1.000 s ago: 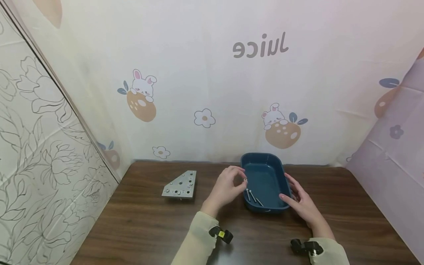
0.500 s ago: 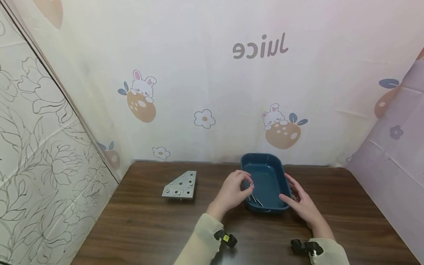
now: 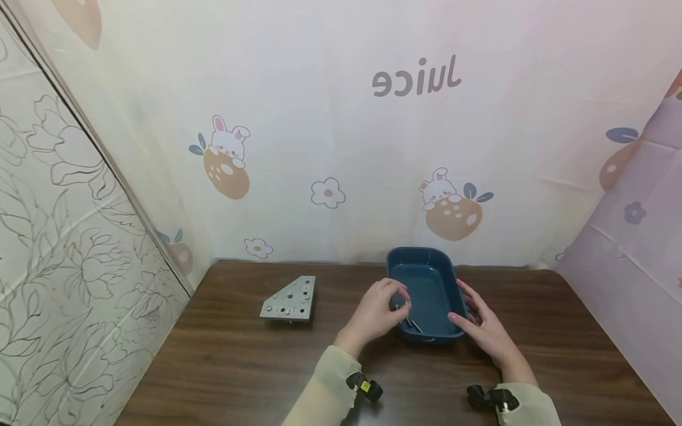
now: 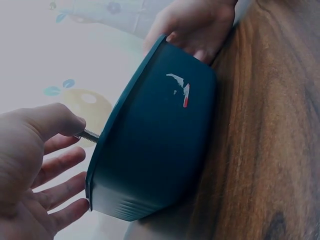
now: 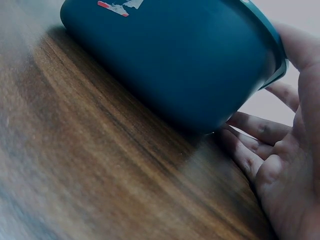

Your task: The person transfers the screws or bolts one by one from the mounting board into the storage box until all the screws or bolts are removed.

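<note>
The thumb and index finger of my left hand pinch a small metal bolt, held over the near left side of a dark blue plastic tray. Its threaded shank shows at the rim in the left wrist view; the other fingers are spread beside the tray. More bolts lie in the tray's near left corner, partly hidden by that hand. My right hand grips the tray's right side, thumb over the rim and fingers along the outer wall.
A grey metal plate with a slanted edge, holes and small fasteners sits at the left on the wooden table. A printed curtain hangs right behind the table's back edge.
My left hand has moved right and slightly toward me, carrying the bolt from the tray's left rim to above the loose bolts. The right hand and the tray have stayed put.
</note>
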Demonstrator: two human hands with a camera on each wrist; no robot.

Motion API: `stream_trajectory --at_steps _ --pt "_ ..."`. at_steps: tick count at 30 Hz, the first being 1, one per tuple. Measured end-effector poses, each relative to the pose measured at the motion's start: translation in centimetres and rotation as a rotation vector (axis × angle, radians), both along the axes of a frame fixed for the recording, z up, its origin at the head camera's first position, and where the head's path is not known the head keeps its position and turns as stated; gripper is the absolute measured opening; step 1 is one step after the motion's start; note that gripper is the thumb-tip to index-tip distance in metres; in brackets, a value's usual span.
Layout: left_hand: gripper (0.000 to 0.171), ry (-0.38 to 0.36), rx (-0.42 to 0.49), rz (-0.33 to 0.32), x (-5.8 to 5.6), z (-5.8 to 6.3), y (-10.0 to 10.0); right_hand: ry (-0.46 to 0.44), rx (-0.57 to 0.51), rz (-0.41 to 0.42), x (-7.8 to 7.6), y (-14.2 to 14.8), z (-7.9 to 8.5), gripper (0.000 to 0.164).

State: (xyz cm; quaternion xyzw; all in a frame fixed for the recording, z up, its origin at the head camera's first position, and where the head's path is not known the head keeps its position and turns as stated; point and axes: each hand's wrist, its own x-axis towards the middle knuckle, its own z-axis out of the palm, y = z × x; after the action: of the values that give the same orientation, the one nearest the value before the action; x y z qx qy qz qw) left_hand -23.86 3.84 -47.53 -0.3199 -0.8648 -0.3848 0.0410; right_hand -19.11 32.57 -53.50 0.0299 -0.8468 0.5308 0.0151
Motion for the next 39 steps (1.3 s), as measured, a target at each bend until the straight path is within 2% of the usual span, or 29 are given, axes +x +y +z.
stream_trajectory --at_steps 11,18,25,39 --pt "0.006 0.002 -0.032 0.003 0.32 0.15 0.17 0.01 0.01 -0.001 -0.09 0.04 -0.12 0.081" --pt "0.006 0.012 -0.04 0.014 0.15 -0.12 0.12 0.01 0.01 -0.002 -0.07 0.05 -0.12 0.081" --pt "0.007 -0.007 -0.049 0.016 0.16 -0.2 0.17 0.011 0.008 -0.001 0.01 0.03 -0.14 0.08" --pt "0.015 -0.013 -0.03 0.023 0.23 -0.05 0.02 0.001 0.004 -0.004 0.04 0.07 -0.14 0.081"
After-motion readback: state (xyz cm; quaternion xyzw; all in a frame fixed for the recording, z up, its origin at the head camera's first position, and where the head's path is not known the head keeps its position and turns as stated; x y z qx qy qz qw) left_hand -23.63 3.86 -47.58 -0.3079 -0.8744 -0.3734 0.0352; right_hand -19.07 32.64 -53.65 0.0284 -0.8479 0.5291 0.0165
